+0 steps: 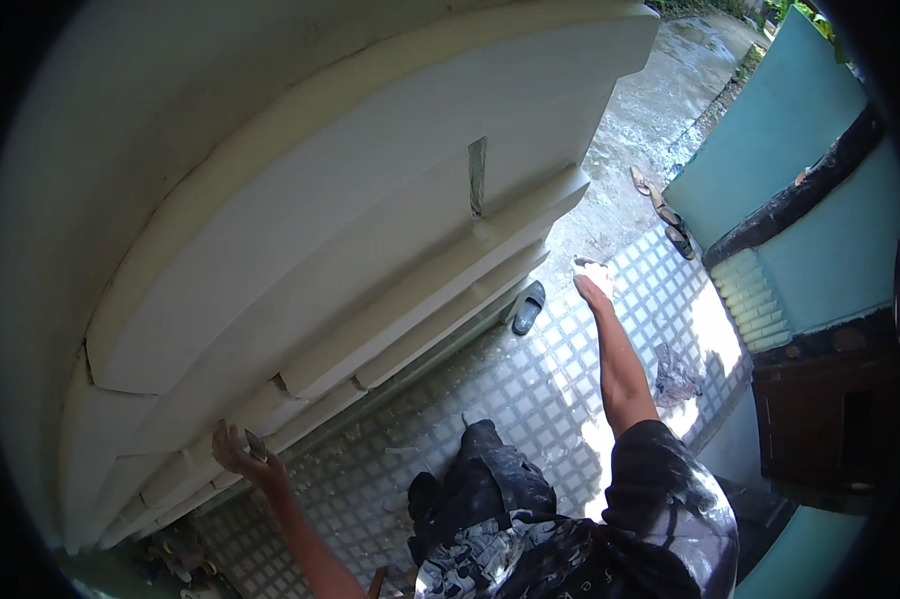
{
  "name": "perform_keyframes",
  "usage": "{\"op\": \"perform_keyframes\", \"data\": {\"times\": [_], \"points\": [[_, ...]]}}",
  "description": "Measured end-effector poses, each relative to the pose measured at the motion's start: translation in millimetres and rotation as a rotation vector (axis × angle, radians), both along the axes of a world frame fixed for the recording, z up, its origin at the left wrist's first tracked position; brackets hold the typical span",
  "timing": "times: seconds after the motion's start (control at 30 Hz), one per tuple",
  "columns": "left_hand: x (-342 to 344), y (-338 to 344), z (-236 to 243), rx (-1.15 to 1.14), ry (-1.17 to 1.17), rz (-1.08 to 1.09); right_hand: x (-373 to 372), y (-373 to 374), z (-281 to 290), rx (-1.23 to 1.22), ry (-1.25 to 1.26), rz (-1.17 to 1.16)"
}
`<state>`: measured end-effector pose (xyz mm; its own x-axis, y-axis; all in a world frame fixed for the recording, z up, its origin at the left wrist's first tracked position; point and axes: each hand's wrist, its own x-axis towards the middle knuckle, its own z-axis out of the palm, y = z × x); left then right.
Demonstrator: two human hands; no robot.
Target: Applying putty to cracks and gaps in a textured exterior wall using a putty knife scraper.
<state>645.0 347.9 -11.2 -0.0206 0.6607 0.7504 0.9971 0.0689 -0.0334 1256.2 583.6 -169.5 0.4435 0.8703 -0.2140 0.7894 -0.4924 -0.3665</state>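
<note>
My left hand (238, 451) is at the lower left, closed on a small flat tool (256, 445), possibly a scraper, against the lower mouldings of a large cream-white stepped wall panel (350, 180). My right hand (589, 285) is stretched out over the floor, right of the panel's lower steps, closed on a white object (597, 270) with a darker edge; I cannot make out what it is. A narrow greyish-green strip or recess (477, 175) marks the panel's face.
Below me is a checked tile floor (440, 439) with a grey slipper (529, 307), more footwear (677, 240), and a crumpled plastic piece (676, 374). A wet concrete path (659, 90) leads away at the top. A turquoise wall (759, 120) and dark wooden cabinet (814, 429) stand on the right.
</note>
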Motion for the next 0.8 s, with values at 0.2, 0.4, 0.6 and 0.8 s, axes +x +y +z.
{"op": "perform_keyframes", "data": {"times": [0.2,0.4,0.6,0.8], "points": [[5,1,0,-0.009,-0.017,0.005,-9,-14,-6,0.505,-0.161,0.420],[4,4,-3,0.032,-0.006,0.010,10,30,4,-0.009,-0.261,0.345],[-9,-3,-12,-0.049,-0.049,0.042,11,26,23,0.187,-0.107,0.158],[-4,4,-12,0.010,-0.059,0.014,-24,11,10,0.271,-0.270,0.642]]}}
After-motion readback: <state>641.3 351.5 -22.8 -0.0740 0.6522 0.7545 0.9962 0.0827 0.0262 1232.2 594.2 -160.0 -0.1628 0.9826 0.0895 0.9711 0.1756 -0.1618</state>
